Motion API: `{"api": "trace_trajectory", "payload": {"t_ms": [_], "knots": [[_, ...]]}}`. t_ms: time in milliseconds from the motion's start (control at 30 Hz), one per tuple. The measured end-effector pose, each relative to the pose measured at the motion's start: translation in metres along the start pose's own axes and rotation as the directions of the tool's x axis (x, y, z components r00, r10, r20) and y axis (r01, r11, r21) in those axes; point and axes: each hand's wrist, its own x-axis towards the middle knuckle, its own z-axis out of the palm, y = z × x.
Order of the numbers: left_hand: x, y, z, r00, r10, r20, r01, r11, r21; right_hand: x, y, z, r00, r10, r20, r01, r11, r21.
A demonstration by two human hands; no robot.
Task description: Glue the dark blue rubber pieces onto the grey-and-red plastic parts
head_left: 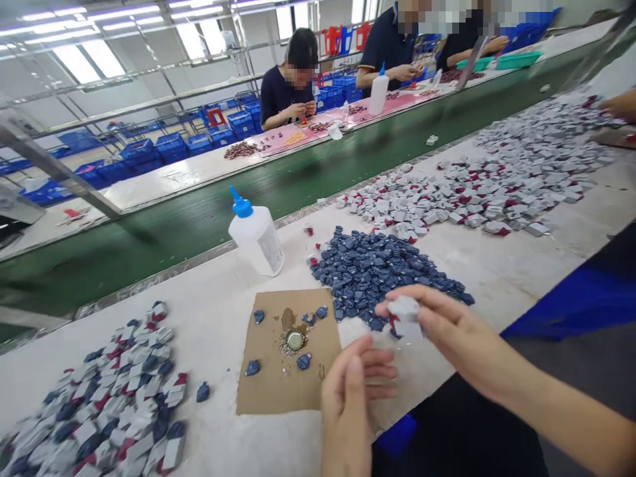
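Between the fingertips and thumb of my right hand (447, 331) is a small grey-and-red plastic piece (405, 310), held above the table. My left hand (350, 391) is beside it, fingers stretched out and apart, with nothing in them. Just beyond my hands lies a heap of small dark blue pieces (377, 268). Left of my left hand is a square of brown cardboard (288, 391), with a bottle cap (295, 340) in its middle and several loose blue pieces around the cap. Part of the cardboard's right edge is hidden by my left hand.
A white squeeze bottle (257, 238) with a blue tip stands behind the cardboard. Grey-and-red pieces (477, 192) spread over the right of the table; grey, red and blue ones (119, 391) pile up at left. Across a green belt (199, 228), people sit at another table.
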Motion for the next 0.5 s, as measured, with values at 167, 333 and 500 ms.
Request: {"api": "trace_trajectory", "payload": {"t_ms": [167,333,500], "knots": [[0.002,0.007,0.006,0.986,-0.072,0.149,0.087,0.991,-0.102,-0.025,0.01,0.03,0.968,-0.122,0.217,0.154,0.979,-0.135],[-0.005,0.007,-0.027,0.99,-0.103,-0.1,0.078,0.972,-0.22,-0.003,0.019,0.002,0.925,-0.358,0.13,0.352,0.674,-0.649],[-0.005,0.008,-0.05,0.952,-0.102,-0.289,0.031,0.97,-0.241,0.021,0.031,-0.01,0.772,-0.4,0.494,0.568,0.085,-0.819]]}}
